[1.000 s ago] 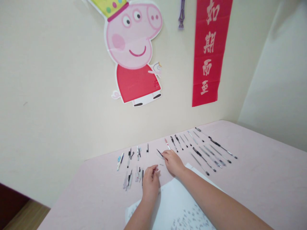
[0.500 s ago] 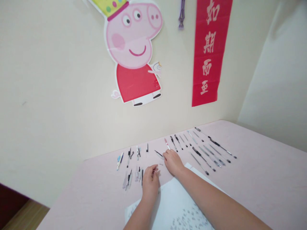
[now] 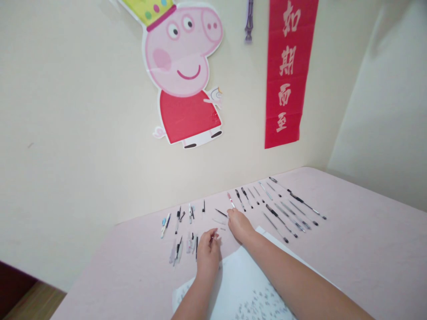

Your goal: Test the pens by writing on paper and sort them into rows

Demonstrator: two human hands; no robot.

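My right hand (image 3: 239, 226) is closed, fingertips pinching the near end of a thin black pen part (image 3: 221, 213) that points up and left. Just below that part, a slim clear piece (image 3: 219, 221) lies on the table, and a small spring-like piece (image 3: 222, 229) rests nearer to me. My left hand (image 3: 209, 249) is held to the left of these, its fingers curled together; what they hold, if anything, is too small to make out. Beyond my right hand lies a pink-and-white pen (image 3: 231, 200).
Rows of black and clear pens and refills (image 3: 282, 220) lie to the right. Small groups of pen parts (image 3: 178, 249) are spread on the left. A written-on paper sheet (image 3: 245, 275) lies under my forearms on the pink table (image 3: 360, 231). The wall (image 3: 116, 169) stands behind.
A slim clear piece now shows on the table beside my right fingertips. Both hands stay nearly in place; the view has shifted slightly.
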